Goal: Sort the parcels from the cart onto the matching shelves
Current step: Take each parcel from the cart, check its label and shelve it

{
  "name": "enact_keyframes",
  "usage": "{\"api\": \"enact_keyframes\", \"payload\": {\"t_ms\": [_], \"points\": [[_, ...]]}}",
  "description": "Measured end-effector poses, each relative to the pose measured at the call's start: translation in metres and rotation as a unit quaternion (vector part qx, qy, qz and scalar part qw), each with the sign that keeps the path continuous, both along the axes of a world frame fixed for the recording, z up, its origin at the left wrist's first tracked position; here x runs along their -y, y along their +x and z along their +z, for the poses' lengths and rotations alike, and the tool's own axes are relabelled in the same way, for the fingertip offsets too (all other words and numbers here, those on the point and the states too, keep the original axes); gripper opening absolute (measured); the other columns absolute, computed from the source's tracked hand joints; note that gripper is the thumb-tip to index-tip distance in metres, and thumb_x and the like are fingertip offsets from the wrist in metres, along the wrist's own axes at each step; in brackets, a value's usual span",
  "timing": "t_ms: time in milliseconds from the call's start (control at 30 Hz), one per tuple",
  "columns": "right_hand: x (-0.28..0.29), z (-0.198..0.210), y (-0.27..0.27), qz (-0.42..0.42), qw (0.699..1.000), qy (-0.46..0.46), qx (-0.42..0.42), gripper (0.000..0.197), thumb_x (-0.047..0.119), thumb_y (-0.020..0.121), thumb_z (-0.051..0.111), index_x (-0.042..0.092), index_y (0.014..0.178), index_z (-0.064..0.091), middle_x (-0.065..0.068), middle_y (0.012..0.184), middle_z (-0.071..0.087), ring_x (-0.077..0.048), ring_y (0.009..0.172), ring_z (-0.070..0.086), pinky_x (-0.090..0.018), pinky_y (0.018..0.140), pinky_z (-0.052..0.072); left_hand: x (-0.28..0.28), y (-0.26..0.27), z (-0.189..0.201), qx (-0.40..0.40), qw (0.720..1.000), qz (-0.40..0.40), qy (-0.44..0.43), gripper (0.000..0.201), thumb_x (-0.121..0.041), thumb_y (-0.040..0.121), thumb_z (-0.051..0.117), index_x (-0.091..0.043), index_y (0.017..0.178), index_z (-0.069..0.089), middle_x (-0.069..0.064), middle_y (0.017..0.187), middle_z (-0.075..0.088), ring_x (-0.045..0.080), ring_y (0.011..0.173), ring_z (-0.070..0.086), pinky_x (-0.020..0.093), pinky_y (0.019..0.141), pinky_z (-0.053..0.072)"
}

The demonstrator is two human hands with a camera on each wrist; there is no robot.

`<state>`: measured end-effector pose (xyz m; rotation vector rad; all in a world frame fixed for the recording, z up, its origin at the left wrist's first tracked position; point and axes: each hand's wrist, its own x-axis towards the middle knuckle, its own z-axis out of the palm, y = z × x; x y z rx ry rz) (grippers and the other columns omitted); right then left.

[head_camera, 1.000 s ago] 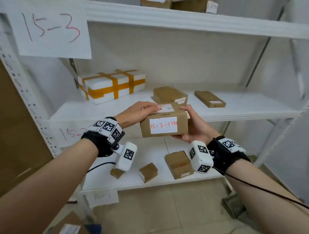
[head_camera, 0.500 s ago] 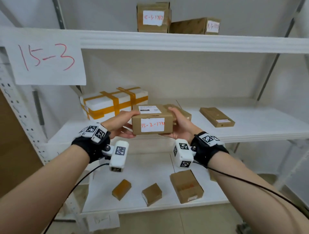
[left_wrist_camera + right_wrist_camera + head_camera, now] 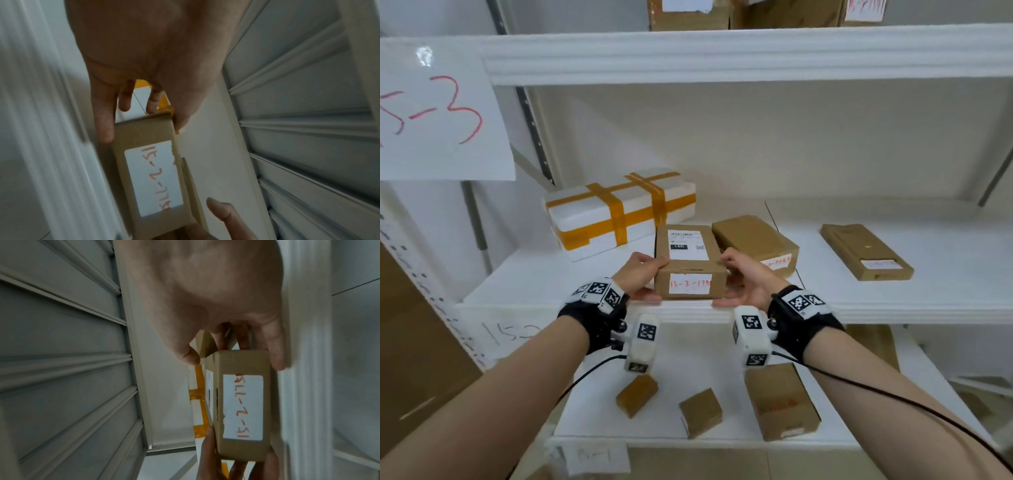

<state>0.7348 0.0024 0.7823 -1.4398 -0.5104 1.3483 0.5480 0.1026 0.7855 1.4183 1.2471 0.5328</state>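
Observation:
A brown cardboard parcel (image 3: 688, 262) with a white label reading 15-2 in red sits at the front edge of the middle shelf (image 3: 928, 308). My left hand (image 3: 642, 277) grips its left side, thumb on top and fingers under and beside it. My right hand (image 3: 739, 277) grips its right side the same way. In the left wrist view the parcel (image 3: 152, 175) shows its label below my left hand (image 3: 133, 116). The right wrist view shows the parcel (image 3: 242, 405) held by my right hand (image 3: 232, 358). The cart is out of view.
On the middle shelf stand a white foam box with orange tape (image 3: 619, 212), a brown box (image 3: 756, 240) just right of the parcel, and a flat brown box (image 3: 866, 251). A sheet marked 15-3 (image 3: 438, 113) hangs upper left. Three small boxes lie on the lower shelf (image 3: 592, 404).
Both hands have carried the parcel up and forward from in front of the shelf edge onto the middle shelf, beside the other brown box. The camera has come closer.

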Motion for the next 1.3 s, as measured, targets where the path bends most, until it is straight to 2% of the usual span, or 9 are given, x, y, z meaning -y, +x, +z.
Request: {"api": "enact_keyframes", "payload": {"t_ms": [100, 233, 300, 367, 500, 567, 833, 1000, 1300], "points": [[-0.007, -0.004, 0.018, -0.007, 1.0, -0.009, 0.021, 0.026, 0.029, 0.092, 0.059, 0.015, 0.113, 0.064, -0.003, 0.069, 0.072, -0.021, 0.08, 0.066, -0.046, 0.095, 0.053, -0.009, 0.017, -0.004, -0.001, 1.0, 0.0, 0.014, 0.041, -0.04, 0.093, 0.063, -0.015, 0.123, 0.049, 0.009, 0.113, 0.062, 0.03, 0.097, 0.07, 0.049, 0.086, 0.059], [-0.014, -0.002, 0.037, -0.038, 0.999, -0.004, 0.025, 0.029, 0.027, 0.09, 0.06, 0.015, 0.117, 0.063, -0.006, 0.089, 0.07, -0.019, 0.077, 0.065, -0.033, 0.075, 0.055, -0.019, 0.043, -0.009, 0.013, 0.999, -0.023, 0.021, 0.039, -0.037, 0.099, 0.05, -0.014, 0.13, 0.052, 0.01, 0.12, 0.067, 0.022, 0.102, 0.067, 0.036, 0.08, 0.059], [-0.016, 0.0, 0.047, -0.054, 0.998, 0.004, 0.009, 0.033, 0.025, 0.089, 0.061, 0.014, 0.12, 0.062, -0.01, 0.105, 0.074, -0.02, 0.079, 0.068, -0.029, 0.061, 0.058, -0.013, 0.055, -0.002, 0.018, 0.999, -0.045, 0.025, 0.037, -0.034, 0.101, 0.042, -0.011, 0.125, 0.059, 0.007, 0.112, 0.069, 0.017, 0.095, 0.065, 0.028, 0.077, 0.052], [-0.017, 0.0, 0.056, -0.073, 0.997, 0.018, -0.005, 0.033, 0.023, 0.088, 0.061, 0.012, 0.12, 0.062, -0.014, 0.116, 0.073, -0.022, 0.084, 0.069, -0.028, 0.059, 0.059, -0.008, 0.065, 0.001, 0.013, 0.998, -0.054, 0.016, 0.037, -0.036, 0.102, 0.038, -0.015, 0.122, 0.061, 0.003, 0.105, 0.067, 0.02, 0.103, 0.06, 0.034, 0.092, 0.045], [-0.019, -0.003, 0.067, -0.109, 0.994, 0.028, 0.004, 0.006, 0.02, 0.09, 0.057, 0.015, 0.089, 0.06, -0.004, 0.078, 0.068, -0.017, 0.071, 0.061, -0.028, 0.067, 0.053, -0.008, 0.077, -0.001, 0.014, 0.998, -0.057, 0.004, 0.034, -0.045, 0.102, 0.038, -0.023, 0.126, 0.05, 0.0, 0.121, 0.055, 0.022, 0.118, 0.048, 0.036, 0.1, 0.037], [-0.022, -0.006, 0.071, -0.124, 0.992, 0.026, 0.017, 0.015, 0.019, 0.089, 0.055, 0.019, 0.074, 0.053, 0.002, 0.063, 0.055, -0.014, 0.058, 0.048, -0.029, 0.065, 0.044, -0.011, 0.08, -0.006, 0.015, 0.998, -0.058, 0.006, 0.034, -0.045, 0.102, 0.04, -0.023, 0.127, 0.048, -0.002, 0.123, 0.053, 0.021, 0.118, 0.047, 0.035, 0.098, 0.036], [-0.034, -0.008, 0.038, -0.043, 0.997, 0.061, 0.0, 0.031, 0.02, 0.097, 0.052, 0.021, 0.068, 0.044, 0.002, 0.061, 0.046, -0.01, 0.051, 0.039, -0.017, 0.042, 0.034, -0.009, 0.056, -0.021, 0.056, 0.996, -0.018, 0.069, 0.03, -0.03, 0.1, 0.052, -0.013, 0.125, 0.055, 0.01, 0.107, 0.063, 0.022, 0.082, 0.063, 0.028, 0.068, 0.051], [-0.052, -0.019, -0.021, 0.06, 0.996, 0.07, 0.014, 0.033, 0.02, 0.094, 0.055, 0.023, 0.064, 0.04, 0.003, 0.059, 0.042, -0.01, 0.046, 0.032, -0.018, 0.038, 0.028, 0.003, 0.006, -0.036, 0.05, 0.996, -0.031, 0.061, 0.019, -0.022, 0.1, 0.052, -0.008, 0.092, 0.062, 0.006, 0.079, 0.059, 0.015, 0.06, 0.056, 0.02, 0.053, 0.046], [-0.066, -0.058, -0.144, 0.211, 0.97, 0.116, 0.016, 0.046, 0.023, 0.095, 0.056, 0.02, 0.051, 0.045, 0.001, 0.053, 0.045, -0.013, 0.049, 0.039, -0.022, 0.045, 0.035, 0.03, -0.113, -0.081, 0.051, 0.998, 0.043, 0.019, 0.028, -0.029, 0.095, 0.062, -0.011, 0.074, 0.057, 0.003, 0.062, 0.055, 0.014, 0.053, 0.046, 0.025, 0.052, 0.037]]}}
